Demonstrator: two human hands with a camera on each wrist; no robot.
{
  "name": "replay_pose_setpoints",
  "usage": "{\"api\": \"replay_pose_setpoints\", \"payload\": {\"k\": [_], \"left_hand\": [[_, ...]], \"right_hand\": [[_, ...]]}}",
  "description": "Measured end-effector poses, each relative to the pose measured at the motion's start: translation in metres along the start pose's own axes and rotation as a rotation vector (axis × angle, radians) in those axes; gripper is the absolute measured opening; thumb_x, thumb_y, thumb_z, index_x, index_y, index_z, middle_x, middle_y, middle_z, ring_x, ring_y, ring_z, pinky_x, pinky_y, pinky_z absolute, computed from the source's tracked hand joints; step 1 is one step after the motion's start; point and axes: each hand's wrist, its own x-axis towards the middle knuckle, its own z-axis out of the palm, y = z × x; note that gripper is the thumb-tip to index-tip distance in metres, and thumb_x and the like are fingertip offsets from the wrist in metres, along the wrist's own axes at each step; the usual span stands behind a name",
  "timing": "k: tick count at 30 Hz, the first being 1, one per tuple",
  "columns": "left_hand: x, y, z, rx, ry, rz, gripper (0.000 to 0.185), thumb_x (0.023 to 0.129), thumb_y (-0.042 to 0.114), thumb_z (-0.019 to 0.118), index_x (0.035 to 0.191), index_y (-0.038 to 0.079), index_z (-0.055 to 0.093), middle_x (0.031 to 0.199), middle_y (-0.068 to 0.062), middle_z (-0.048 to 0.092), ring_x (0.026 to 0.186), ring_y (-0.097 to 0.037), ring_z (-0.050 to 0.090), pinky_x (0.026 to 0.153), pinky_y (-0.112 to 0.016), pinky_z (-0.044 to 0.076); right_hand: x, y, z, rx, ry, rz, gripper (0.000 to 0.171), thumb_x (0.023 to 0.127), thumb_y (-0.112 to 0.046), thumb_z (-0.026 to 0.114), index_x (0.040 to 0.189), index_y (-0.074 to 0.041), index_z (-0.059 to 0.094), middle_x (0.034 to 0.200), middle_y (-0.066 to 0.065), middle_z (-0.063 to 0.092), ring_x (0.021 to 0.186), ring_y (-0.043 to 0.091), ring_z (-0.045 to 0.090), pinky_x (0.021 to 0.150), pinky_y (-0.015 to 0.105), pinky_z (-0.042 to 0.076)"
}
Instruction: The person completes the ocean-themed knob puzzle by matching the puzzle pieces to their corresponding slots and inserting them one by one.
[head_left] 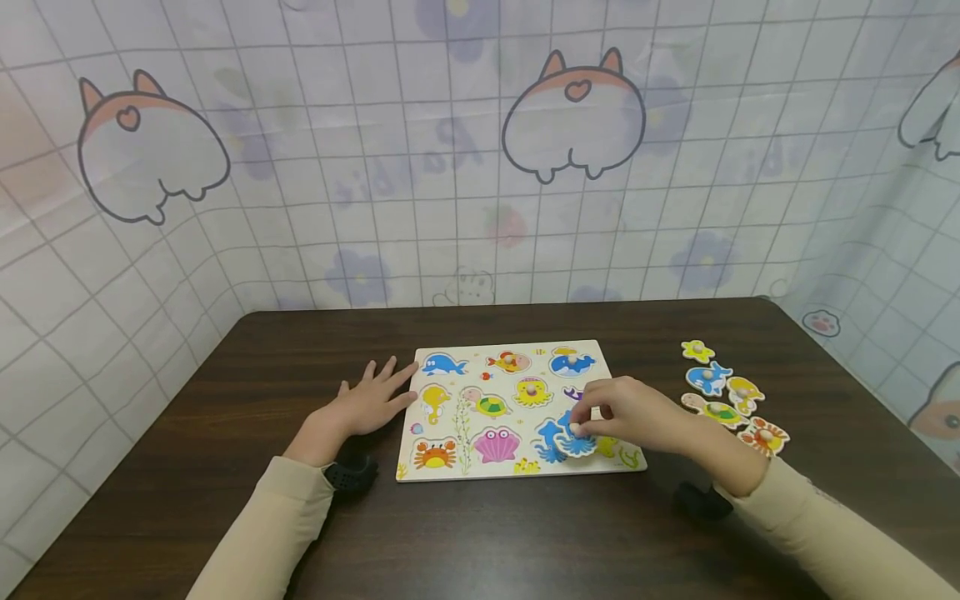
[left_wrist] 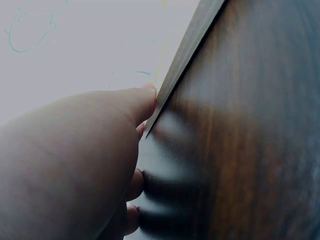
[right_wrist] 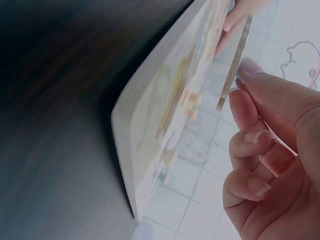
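Note:
A light wooden peg puzzle board (head_left: 450,421) with sea animals lies on the table. My right hand (head_left: 630,414) pinches the small knob of a blue octopus puzzle piece (head_left: 577,447) between thumb and finger. The piece is over the board's lower right part, overlapping a blue printed shape (head_left: 550,440). Seen edge-on in the right wrist view, the octopus piece (right_wrist: 235,62) is raised off the board, with the other fingers curled beneath the thumb. My left hand (head_left: 366,402) lies with fingers spread, thumb and fingertips at the board's left edge (left_wrist: 187,45).
Right of the board lie loose pieces: a yellow star (head_left: 697,351), a blue whale (head_left: 708,379), a yellow seahorse (head_left: 745,395), a turtle (head_left: 716,411) and a crab (head_left: 763,436). Knobbed pieces, including a yellow octopus (head_left: 532,392), sit in the board. A patterned curtain (head_left: 420,208) hangs behind the table.

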Motion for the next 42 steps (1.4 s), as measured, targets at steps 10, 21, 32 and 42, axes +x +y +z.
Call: {"api": "replay_pose_setpoints", "payload": {"k": [10, 21, 32, 42], "left_hand": [[0.000, 0.000, 0.000, -0.003, -0.001, 0.009, 0.067, 0.110, 0.048, 0.042, 0.166, 0.019, 0.021, 0.169, -0.023, 0.007, 0.151, -0.053, 0.000, 0.109, -0.081, 0.002], [-0.001, 0.000, -0.001, -0.003, -0.001, 0.011, 0.067, 0.109, 0.049, 0.041, 0.166, 0.019, 0.021, 0.169, -0.022, 0.007, 0.151, -0.053, -0.001, 0.109, -0.081, 0.002], [0.000, 0.000, -0.001, -0.009, 0.000, 0.010, 0.067, 0.109, 0.048, 0.042, 0.166, 0.019, 0.021, 0.169, -0.023, 0.007, 0.151, -0.053, -0.001, 0.109, -0.081, 0.002], [-0.002, 0.002, -0.001, -0.010, -0.001, 0.009, 0.068, 0.109, 0.049, 0.042, 0.166, 0.018, 0.023, 0.168, -0.024, 0.008, 0.151, -0.054, 0.001, 0.109, -0.081, 0.002]], "right_hand": [[0.012, -0.006, 0.009, -0.020, -0.045, 0.014, 0.007, 0.091, -0.021, 0.081, 0.096, -0.017, 0.081, 0.088, -0.014, 0.067, 0.073, 0.003, 0.054, 0.063, 0.023, 0.049], [0.021, -0.003, 0.014, -0.030, -0.072, 0.023, 0.006, 0.091, -0.020, 0.080, 0.096, -0.016, 0.081, 0.089, -0.015, 0.067, 0.077, 0.004, 0.056, 0.066, 0.024, 0.049], [0.026, -0.002, 0.018, -0.051, -0.086, 0.042, 0.007, 0.090, -0.022, 0.082, 0.095, -0.016, 0.081, 0.087, -0.015, 0.068, 0.077, 0.005, 0.056, 0.066, 0.025, 0.049], [0.029, -0.005, 0.017, -0.064, -0.106, 0.064, 0.004, 0.091, -0.021, 0.081, 0.093, -0.017, 0.080, 0.085, -0.016, 0.065, 0.077, 0.005, 0.055, 0.068, 0.025, 0.048]]}}
